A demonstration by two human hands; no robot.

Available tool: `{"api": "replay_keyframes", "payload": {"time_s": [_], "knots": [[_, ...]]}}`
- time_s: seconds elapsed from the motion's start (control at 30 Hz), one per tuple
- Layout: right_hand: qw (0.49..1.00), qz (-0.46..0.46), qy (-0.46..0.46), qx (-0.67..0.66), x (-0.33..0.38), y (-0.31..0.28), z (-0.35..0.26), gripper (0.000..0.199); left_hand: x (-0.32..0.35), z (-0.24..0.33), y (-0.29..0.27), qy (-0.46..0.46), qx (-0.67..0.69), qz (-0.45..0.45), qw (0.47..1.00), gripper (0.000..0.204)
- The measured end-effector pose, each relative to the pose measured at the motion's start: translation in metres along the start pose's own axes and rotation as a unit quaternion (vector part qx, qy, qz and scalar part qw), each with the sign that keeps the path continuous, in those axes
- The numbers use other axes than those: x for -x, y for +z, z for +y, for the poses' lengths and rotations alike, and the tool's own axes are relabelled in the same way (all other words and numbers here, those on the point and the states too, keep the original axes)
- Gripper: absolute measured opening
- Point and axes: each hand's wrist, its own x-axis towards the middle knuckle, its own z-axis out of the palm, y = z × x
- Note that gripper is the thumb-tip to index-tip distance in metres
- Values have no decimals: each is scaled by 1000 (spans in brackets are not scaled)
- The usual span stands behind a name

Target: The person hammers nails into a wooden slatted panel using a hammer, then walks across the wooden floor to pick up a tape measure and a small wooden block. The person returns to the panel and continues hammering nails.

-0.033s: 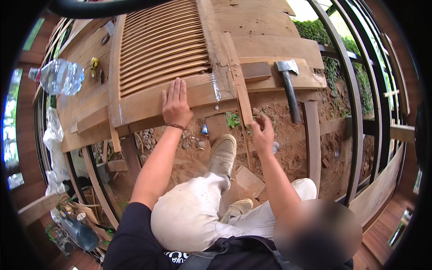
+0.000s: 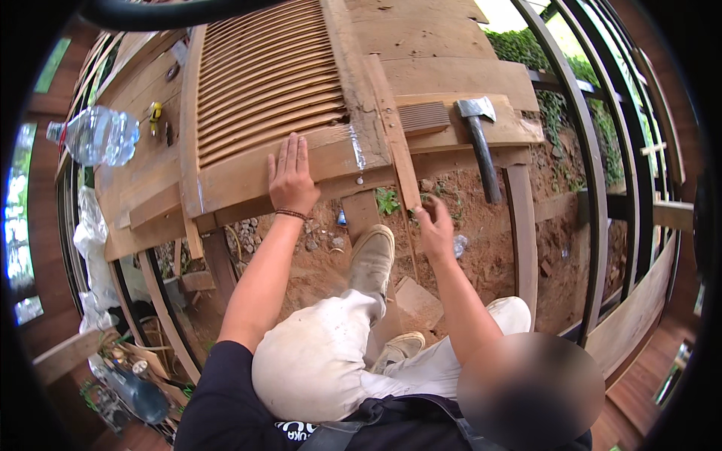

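My left hand [image 2: 289,179] lies flat, fingers together, on the bottom rail of a wooden louvred shutter [image 2: 263,83] that rests on a plank deck. My right hand [image 2: 436,229] is lower and to the right, its fingers closed around the near end of a thin wooden strip [image 2: 391,120] that runs along the shutter's right edge. My shoe [image 2: 372,259] stands on a narrow beam between the two hands, above bare red soil.
A hatchet [image 2: 481,143] lies on the planks right of the strip. A clear water bottle [image 2: 98,135] and a small yellow item [image 2: 156,113] sit at the left. Open floor joists [image 2: 523,233] span the soil. Dark metal bars [image 2: 594,188] curve along the right.
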Motion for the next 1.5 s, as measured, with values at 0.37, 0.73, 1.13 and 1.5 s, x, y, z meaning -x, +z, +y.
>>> {"api": "replay_keyframes", "payload": {"time_s": [0.37,0.73,1.13,1.5], "knots": [[954,-192,200,-112,12,7,13,41,-8,3,-2,-7,8,-19,1000,98],[984,-126,116,50,17,18,19,54,-7,5,-4,-13,3,-23,1000,96],[955,-250,158,-6,42,-28,-92,60,-6,4,-2,-11,-5,-20,1000,92],[935,-260,-109,-215,-7,-3,-182,55,-7,1,2,0,-21,0,1000,97]]}}
